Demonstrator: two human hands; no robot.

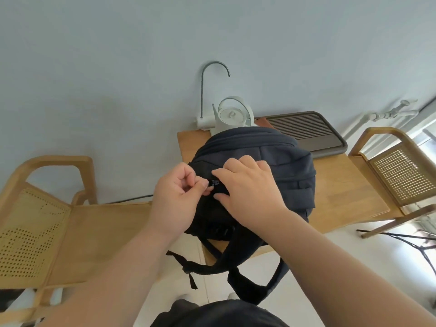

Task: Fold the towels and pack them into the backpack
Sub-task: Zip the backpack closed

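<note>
Pinches zip pull (214, 182) with left hand (181, 192); steadies backpack (283, 161) on table (342, 185) with spread right hand (250, 192). No towels in view. May jam zip if fabric bunches under a skewed tug.

text: none legible | labels/brands: none readable on backpack (278, 156), kettle (232, 115) or slatted tray (304, 133) | numbers: none | signs: none

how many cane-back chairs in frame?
2. One wooden cane-backed chair stands at the left end of the wooden table, a second cane-backed chair at its right end. Others may be out of frame.
</note>
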